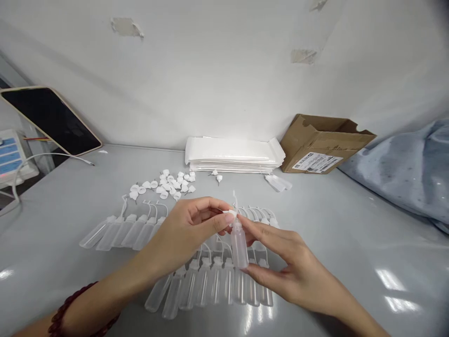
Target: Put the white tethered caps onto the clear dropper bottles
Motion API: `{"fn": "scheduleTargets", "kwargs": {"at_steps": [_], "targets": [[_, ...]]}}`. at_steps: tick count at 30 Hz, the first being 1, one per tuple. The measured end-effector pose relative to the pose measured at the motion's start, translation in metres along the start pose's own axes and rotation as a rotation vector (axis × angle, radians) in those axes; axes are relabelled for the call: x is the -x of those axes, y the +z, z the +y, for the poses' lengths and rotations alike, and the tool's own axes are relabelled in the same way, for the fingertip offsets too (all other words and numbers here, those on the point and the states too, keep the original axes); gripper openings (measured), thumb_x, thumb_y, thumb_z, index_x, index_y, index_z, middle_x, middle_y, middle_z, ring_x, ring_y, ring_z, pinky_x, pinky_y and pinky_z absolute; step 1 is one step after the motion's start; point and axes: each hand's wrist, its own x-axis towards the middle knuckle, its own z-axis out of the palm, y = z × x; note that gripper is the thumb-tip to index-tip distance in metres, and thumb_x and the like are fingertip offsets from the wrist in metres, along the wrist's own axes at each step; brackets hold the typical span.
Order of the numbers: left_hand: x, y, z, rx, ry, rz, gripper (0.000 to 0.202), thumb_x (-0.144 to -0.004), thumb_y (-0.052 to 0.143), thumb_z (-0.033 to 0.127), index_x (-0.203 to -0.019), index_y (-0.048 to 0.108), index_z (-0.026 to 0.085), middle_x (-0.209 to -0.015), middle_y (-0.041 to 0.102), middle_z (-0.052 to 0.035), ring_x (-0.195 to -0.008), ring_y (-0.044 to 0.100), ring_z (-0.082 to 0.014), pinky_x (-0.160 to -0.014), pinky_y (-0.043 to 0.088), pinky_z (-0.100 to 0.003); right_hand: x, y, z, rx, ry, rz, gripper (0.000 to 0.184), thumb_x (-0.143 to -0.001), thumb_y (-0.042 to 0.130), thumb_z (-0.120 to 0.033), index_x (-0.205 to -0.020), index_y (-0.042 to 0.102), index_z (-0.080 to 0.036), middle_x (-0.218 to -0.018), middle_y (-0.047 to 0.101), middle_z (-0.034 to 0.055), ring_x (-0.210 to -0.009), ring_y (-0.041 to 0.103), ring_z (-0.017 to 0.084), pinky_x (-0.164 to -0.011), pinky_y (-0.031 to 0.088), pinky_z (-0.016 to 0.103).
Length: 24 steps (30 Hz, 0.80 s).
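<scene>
My right hand (280, 262) holds a small clear plastic squeeze bottle (239, 243) upright between thumb and fingers. My left hand (189, 229) pinches a small white cap (230, 213) at the bottle's neck, fingers closed round it. Beneath both hands lie rows of the same clear bottles (210, 285), laid flat side by side; another row (122, 229) lies further left. A heap of loose white caps (168, 183) sits behind them.
A stack of white padded envelopes (233, 157) lies against the wall, with an open cardboard box (321, 145) to its right. A tablet (52, 119) leans at the far left beside a white cable. Blue-grey cloth (403, 168) covers the right edge.
</scene>
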Motion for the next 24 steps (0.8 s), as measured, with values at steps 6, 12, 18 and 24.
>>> {"fn": "scheduleTargets", "kwargs": {"at_steps": [6,12,18,24], "targets": [[-0.003,-0.007,0.005,0.011,0.023,-0.067,0.013,-0.080,0.070,0.033,-0.085,0.072,0.021,-0.069,0.067,0.0035,-0.066,0.060,-0.0101,-0.066,0.051,-0.020,0.000,-0.002,0.000,-0.011,-0.031,0.026,0.066,-0.084,0.063,-0.008,-0.141,0.041,-0.032,-0.096,0.067,0.0003,-0.086,0.063,0.013,-0.080,0.053,0.027],[-0.006,-0.017,0.008,-0.069,-0.073,-0.129,0.011,-0.076,0.072,0.029,-0.083,0.072,0.022,-0.068,0.067,0.0033,-0.064,0.060,-0.0108,-0.062,0.050,-0.020,-0.001,0.001,0.000,0.029,-0.031,0.017,0.055,-0.086,0.059,-0.008,-0.136,0.048,-0.030,-0.097,0.070,0.0017,-0.086,0.067,0.013,-0.077,0.054,0.025],[-0.006,-0.020,0.009,-0.146,-0.079,-0.112,0.011,-0.079,0.070,0.032,-0.083,0.071,0.022,-0.063,0.066,0.0043,-0.063,0.062,-0.0105,-0.061,0.050,-0.018,0.001,0.004,0.000,0.052,-0.012,0.011,0.050,-0.088,0.053,-0.005,-0.131,0.046,-0.030,-0.104,0.069,0.0005,-0.087,0.067,0.011,-0.073,0.054,0.021],[-0.005,-0.016,0.006,-0.142,-0.004,-0.067,0.010,-0.080,0.069,0.032,-0.083,0.071,0.022,-0.061,0.067,0.0059,-0.060,0.063,-0.0078,-0.058,0.049,-0.014,-0.002,0.003,-0.002,0.046,0.035,-0.038,0.039,-0.087,0.049,-0.003,-0.117,0.058,-0.026,-0.120,0.059,0.0050,-0.110,0.058,0.017,-0.083,0.052,0.027]]}}
